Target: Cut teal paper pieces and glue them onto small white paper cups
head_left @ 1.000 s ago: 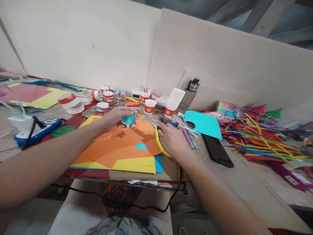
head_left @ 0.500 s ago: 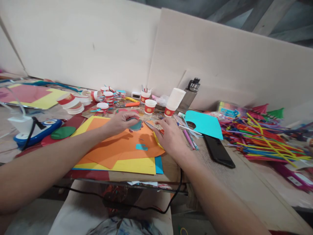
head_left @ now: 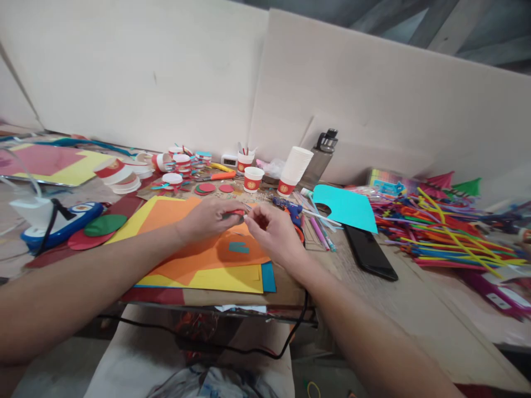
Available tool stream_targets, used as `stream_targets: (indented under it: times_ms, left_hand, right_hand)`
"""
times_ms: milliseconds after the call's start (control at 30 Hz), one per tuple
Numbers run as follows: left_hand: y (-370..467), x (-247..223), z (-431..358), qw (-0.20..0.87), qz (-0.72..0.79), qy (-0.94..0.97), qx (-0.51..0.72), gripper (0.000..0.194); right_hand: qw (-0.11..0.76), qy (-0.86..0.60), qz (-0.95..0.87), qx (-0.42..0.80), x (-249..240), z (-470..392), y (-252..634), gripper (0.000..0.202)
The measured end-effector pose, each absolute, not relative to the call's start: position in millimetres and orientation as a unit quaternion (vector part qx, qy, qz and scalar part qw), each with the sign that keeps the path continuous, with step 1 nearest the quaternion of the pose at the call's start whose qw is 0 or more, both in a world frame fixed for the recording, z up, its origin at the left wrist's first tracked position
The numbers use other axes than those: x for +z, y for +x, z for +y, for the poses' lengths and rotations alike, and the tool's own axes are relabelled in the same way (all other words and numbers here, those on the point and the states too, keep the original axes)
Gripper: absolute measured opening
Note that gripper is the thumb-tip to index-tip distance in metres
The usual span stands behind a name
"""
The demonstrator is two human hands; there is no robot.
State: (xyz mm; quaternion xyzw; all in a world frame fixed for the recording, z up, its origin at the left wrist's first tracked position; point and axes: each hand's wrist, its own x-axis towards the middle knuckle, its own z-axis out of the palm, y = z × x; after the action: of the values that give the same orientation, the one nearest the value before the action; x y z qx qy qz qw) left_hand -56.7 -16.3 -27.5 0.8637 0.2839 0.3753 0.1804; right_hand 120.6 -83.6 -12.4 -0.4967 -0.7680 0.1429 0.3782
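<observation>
My left hand [head_left: 209, 216] is closed above the stacked paper, its fingers on a small red-edged piece [head_left: 238, 212] that they mostly cover. Facing it, my right hand [head_left: 271, 229] pinches its thumb and fingertips together against the left fingertips. What the right fingers hold is too small to make out. Under both hands lie orange sheets [head_left: 178, 271] over a yellow sheet [head_left: 228, 281] and a blue one [head_left: 269, 276]. Small blue paper strips [head_left: 238, 247] rest on the orange. Just beyond my right hand lies a blue glue gun [head_left: 293, 209], partly hidden by that hand.
Paper cups [head_left: 253, 179] and a tall cup stack [head_left: 295, 168] stand behind, near a grey bottle [head_left: 321, 163]. Right are a phone [head_left: 369, 251], cyan paper [head_left: 348, 210] and pipe cleaners [head_left: 452, 237]. Left are round paper discs [head_left: 105, 225] and a blue power strip [head_left: 62, 224].
The scissors are gone from my right hand, which has moved left to meet my left hand. The teal round piece no longer shows in my left hand; the red discs and glue gun are uncovered.
</observation>
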Motion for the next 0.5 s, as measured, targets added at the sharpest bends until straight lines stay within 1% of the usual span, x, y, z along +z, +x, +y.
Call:
stream_targets:
  times_ms: [67, 133, 167, 267, 300, 333, 367, 400, 500]
  left_hand:
    - [-61.2, -26.2, -11.0, 0.189, 0.324, 0.834, 0.405, 0.017]
    - [-65.8, -23.5, -5.7, 0.254, 0.348, 0.792, 0.433, 0.020]
    - [-67.6, -22.1, -3.5, 0.294, 0.350, 0.773, 0.441, 0.021]
    - [-69.8, -19.7, 0.1, 0.386, 0.338, 0.733, 0.446, 0.029]
    - [-69.6, -19.8, 0.6, 0.402, 0.333, 0.728, 0.444, 0.032]
    - [-69.2, -20.2, 0.7, 0.413, 0.329, 0.725, 0.442, 0.033]
    - [-68.8, -20.9, 0.6, 0.421, 0.325, 0.724, 0.439, 0.034]
    - [-68.4, -21.6, 0.4, 0.428, 0.322, 0.724, 0.435, 0.035]
    - [-68.1, -23.2, -1.1, 0.453, 0.308, 0.716, 0.432, 0.034]
  right_hand:
    - [0.369, -0.462, -0.774, 0.227, -8.4, -88.1, 119.2, 0.018]
    - [0.318, -0.399, -0.799, 0.318, -4.2, -93.2, 119.9, 0.017]
    - [0.273, -0.359, -0.812, 0.370, -2.1, -95.7, 121.0, 0.017]
    - [0.094, -0.233, -0.820, 0.515, 2.4, -101.1, 125.7, 0.015]
    - [0.053, -0.210, -0.814, 0.539, 3.1, -101.9, 127.2, 0.016]
    - [0.033, -0.203, -0.811, 0.548, 3.3, -102.2, 128.5, 0.018]
    - [0.036, -0.212, -0.810, 0.546, 3.1, -101.7, 129.6, 0.020]
    - [0.062, -0.235, -0.811, 0.533, 2.4, -100.5, 130.5, 0.021]
    - [0.216, -0.349, -0.804, 0.429, -0.7, -92.7, 134.3, 0.024]
